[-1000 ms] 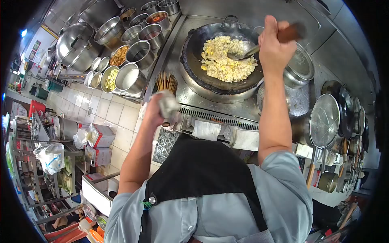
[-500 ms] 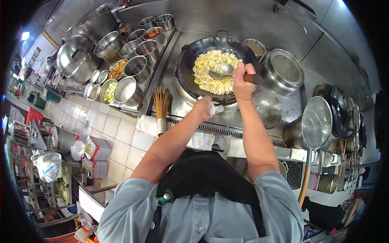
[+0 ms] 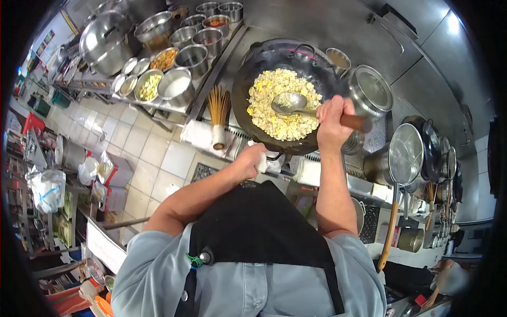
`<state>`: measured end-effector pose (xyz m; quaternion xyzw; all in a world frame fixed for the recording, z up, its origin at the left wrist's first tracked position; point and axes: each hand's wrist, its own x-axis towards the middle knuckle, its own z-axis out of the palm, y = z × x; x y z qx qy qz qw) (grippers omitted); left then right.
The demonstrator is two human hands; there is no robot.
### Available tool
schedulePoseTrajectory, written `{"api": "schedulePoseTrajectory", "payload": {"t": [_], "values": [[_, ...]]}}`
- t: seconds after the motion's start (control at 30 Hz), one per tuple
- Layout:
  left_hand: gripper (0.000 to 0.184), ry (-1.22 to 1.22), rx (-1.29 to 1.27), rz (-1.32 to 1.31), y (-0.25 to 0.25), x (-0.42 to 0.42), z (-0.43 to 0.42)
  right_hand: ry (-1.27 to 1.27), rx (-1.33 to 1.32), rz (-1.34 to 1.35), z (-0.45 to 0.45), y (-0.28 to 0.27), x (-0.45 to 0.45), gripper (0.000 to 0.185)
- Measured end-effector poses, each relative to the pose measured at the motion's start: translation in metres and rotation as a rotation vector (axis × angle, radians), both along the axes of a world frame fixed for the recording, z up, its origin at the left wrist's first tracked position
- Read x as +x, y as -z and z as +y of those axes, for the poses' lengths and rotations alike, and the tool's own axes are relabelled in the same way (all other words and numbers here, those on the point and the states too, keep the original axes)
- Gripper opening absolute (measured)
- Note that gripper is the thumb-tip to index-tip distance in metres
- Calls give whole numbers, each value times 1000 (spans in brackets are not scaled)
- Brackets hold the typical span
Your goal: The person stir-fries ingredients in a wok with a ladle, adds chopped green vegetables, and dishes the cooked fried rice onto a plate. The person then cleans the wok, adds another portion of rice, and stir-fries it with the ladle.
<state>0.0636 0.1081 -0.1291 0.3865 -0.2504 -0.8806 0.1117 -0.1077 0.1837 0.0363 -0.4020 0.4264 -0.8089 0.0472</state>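
Note:
A black wok (image 3: 242, 108) holds a mound of yellow-and-white fried rice with egg (image 3: 282, 128). My left hand (image 3: 249, 161) is closed around the wok's near handle (image 3: 274, 157), with a white cloth (image 3: 262, 164) bunched in its grip. In my right hand (image 3: 332, 122) is a metal ladle (image 3: 288, 103) with a brown wooden handle end (image 3: 357, 123). The ladle's bowl rests among the rice and carries some grains. A second loop handle (image 3: 304, 48) rises from the wok's far rim.
A bamboo brush (image 3: 218, 113) stands left of the wok. Steel pots with ingredients (image 3: 193, 61) line the left counter. Right of the wok are a large lidded pot (image 3: 371, 92) and a long-handled strainer (image 3: 406, 153). Boxes (image 3: 113, 177) sit lower left.
The wok has come nearer my body, and both hands have moved with it. My head view has shifted slightly. The ladle remains in the rice.

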Motion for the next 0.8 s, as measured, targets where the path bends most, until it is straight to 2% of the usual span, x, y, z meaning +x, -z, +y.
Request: {"api": "schedulePoseTrajectory", "payload": {"t": [0.1, 0.17, 0.23, 0.27, 0.37, 0.4, 0.47, 0.6, 0.7, 0.73, 0.8], "values": [[20, 90, 120, 38, 43, 26, 11, -32, 17, -39, 10, -32, 26, 35], [18, 68, 18, 40, 50, 32, 19, -110, -19, 0, 26, -55, 56, 32], [17, 38, -122, -12, 40, 38, 21, -195, -91, 129, 42, -67, 94, 28], [17, 25, -196, -35, 32, 38, 22, -157, -146, 145, 40, -65, 110, 28], [22, -77, -439, -16, 49, 35, 26, -27, 85, 41, 9, -7, 80, 30], [29, -54, -451, -19, 34, 37, 27, 45, 110, -37, 4, -18, 67, 33], [33, -43, -459, 13, 42, 39, 28, 23, 51, -81, 5, -41, 63, 34], [36, 17, -440, 10, 37, 40, 21, -14, 61, 80, 37, -83, 112, 33], [35, -41, -331, 35, 16, 43, 28, 60, 180, 4, 27, -37, 122, 33], [35, -28, -380, 64, 34, 38, 25, 17, 74, 55, 17, -9, 104, 33], [34, -34, -392, 36, 27, 39, 24, 66, 65, -19, 2, -24, 69, 36]]}}
